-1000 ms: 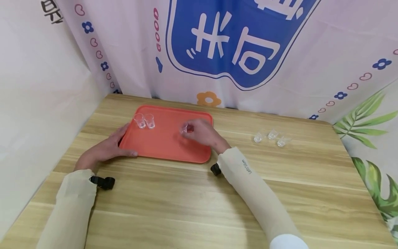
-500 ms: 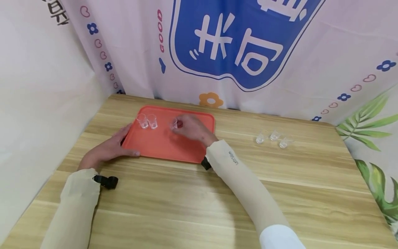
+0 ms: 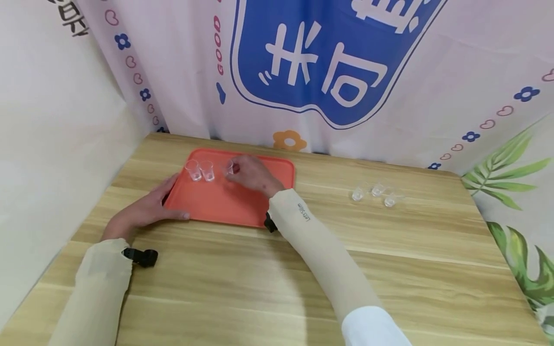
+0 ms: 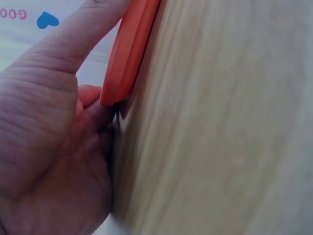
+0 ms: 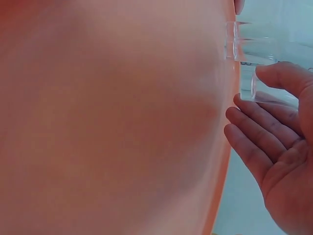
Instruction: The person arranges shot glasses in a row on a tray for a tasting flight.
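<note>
Flower-printed curtain [image 3: 186,86] backs the bench [image 3: 195,298]. At the red tray's [image 3: 207,204] 8 o'clock, the left hand [image 3: 149,205] rests, fingers spread; 2 clear cups [image 3: 208,172] stand at 10. The right hand [image 3: 252,174] pinches a 3rd cup [image 3: 228,168], moved left to 12, narrowing the gap; 3 more cups [image 3: 377,190] stand beyond 3.

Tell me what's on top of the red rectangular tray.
Two small clear tapered cups stand at the left end of the tray. The right hand holds a third clear cup over it; contact is unclear. That hand and its beige fabric sleeve hide the surface beneath them.
</note>
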`<action>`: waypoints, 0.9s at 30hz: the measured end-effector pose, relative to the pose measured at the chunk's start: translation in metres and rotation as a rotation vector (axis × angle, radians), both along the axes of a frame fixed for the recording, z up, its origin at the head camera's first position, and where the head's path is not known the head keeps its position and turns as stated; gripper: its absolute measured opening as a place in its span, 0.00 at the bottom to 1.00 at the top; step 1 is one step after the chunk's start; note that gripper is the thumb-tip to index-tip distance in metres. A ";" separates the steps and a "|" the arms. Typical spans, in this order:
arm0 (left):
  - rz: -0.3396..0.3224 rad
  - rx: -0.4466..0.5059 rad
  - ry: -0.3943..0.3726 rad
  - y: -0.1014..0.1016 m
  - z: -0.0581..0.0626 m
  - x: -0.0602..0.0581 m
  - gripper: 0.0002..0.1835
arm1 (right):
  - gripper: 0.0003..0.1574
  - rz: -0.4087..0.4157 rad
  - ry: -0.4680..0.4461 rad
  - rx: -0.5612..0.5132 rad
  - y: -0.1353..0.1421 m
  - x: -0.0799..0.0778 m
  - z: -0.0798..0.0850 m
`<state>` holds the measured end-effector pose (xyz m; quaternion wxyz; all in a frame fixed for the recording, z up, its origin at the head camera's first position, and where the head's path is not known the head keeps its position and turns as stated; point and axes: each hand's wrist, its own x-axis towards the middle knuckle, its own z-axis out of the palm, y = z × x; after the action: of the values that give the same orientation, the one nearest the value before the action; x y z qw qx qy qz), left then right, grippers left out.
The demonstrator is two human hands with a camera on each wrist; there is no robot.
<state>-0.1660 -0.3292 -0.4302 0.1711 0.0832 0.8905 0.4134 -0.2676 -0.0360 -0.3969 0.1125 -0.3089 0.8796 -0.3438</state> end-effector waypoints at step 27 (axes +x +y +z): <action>0.011 0.020 -0.019 -0.001 0.002 0.003 0.65 | 0.08 -0.037 -0.077 -0.021 -0.023 -0.005 -0.008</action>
<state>-0.1633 -0.3304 -0.4287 0.1762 0.0761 0.8852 0.4239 -0.2721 -0.0590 -0.4054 0.1370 -0.2803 0.8765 -0.3666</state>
